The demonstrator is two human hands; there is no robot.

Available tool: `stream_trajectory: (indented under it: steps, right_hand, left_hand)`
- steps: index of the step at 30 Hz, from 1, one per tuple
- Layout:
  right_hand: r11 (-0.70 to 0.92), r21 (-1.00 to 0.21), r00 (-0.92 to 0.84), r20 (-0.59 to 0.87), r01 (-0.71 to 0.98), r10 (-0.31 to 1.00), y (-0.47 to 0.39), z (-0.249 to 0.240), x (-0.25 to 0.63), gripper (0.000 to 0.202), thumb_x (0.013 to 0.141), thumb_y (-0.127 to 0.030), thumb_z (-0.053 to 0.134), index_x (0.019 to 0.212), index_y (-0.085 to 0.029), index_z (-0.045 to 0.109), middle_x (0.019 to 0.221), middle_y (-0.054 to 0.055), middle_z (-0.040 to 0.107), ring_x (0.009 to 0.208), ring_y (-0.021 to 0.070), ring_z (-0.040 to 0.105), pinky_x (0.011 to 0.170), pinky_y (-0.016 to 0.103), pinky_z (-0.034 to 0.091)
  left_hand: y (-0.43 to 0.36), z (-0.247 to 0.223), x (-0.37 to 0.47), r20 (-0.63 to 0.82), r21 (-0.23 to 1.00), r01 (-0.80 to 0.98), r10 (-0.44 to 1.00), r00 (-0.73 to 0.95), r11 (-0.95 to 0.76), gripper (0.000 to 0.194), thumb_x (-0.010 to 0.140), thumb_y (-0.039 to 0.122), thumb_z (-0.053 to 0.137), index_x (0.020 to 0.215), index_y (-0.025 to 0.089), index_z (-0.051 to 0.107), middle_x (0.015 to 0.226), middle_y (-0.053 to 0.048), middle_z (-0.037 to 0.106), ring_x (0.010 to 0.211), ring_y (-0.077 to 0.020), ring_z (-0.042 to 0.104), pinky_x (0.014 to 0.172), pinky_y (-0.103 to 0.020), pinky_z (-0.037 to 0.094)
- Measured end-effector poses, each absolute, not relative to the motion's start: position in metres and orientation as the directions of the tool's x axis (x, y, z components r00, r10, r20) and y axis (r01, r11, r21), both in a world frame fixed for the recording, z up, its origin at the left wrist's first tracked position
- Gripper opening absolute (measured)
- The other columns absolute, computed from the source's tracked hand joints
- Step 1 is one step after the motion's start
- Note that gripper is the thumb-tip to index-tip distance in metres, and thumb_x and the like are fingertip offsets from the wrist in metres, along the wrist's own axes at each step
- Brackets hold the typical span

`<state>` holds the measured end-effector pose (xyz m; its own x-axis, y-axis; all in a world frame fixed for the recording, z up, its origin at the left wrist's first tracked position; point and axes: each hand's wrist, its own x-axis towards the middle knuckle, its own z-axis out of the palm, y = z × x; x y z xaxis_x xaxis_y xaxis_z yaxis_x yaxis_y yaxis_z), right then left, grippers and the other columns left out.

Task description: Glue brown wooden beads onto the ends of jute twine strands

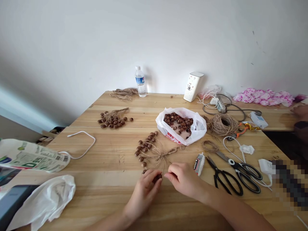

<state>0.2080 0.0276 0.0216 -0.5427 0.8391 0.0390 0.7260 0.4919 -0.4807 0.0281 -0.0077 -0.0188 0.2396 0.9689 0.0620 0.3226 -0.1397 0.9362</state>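
Your left hand point(145, 189), nearer than the white bag point(200, 127), pinches a probably light, hard shell point(157, 176), best held by its sides; your right hand point(184, 178) has an unclear grip.

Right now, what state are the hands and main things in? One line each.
Left hand: holding a brown shell
Right hand: curled, contents unclear
Knotted strings: spread out
Plastic bag: open, brown shells inside
Bottle: upright, capped
White box: standing
Rope: coiled
Glue tube: lying down
Scissors: two pairs, lying flat
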Motion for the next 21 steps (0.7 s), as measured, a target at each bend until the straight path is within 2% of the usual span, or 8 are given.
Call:
stream_trajectory:
  steps: [6,16,21]
  right_hand:
    - [0.512,-0.444,-0.582,-0.028,0.735,0.813,0.027,0.020,0.207,0.015,0.084,-0.021,0.052,0.071,-0.018,0.058,0.072,0.002,0.064,0.066,0.0147,0.057,0.058,0.024,0.034]
    - [0.486,-0.565,-0.586,0.006,0.666,0.810,0.024,0.015,0.202,0.010,0.081,-0.015,0.052,0.080,-0.019,0.061,0.078,0.002,0.066,0.070,0.0137,0.059,0.062,0.021,0.039]
    - [0.473,-0.584,-0.566,0.027,0.660,0.824,0.025,0.014,0.203,0.012,0.083,-0.016,0.050,0.080,-0.018,0.061,0.078,0.003,0.066,0.070,0.0143,0.060,0.063,0.022,0.041]
  left_hand:
    - [-0.007,-0.024,0.028,0.110,0.910,0.369,0.969,0.223,-0.188,0.019,0.084,0.025,0.049,0.098,0.018,0.060,0.090,-0.007,0.061,0.083,-0.0179,0.058,0.074,-0.027,0.047]
    - [-0.004,-0.031,0.027,0.088,0.936,0.321,0.979,0.185,-0.145,0.024,0.080,0.029,0.057,0.100,0.018,0.062,0.091,-0.007,0.066,0.085,-0.0188,0.061,0.076,-0.030,0.050]
    - [-0.008,-0.030,0.029,0.101,0.947,0.278,0.969,0.224,-0.163,0.030,0.082,0.022,0.052,0.111,0.019,0.058,0.101,-0.009,0.064,0.093,-0.0192,0.060,0.082,-0.031,0.049]
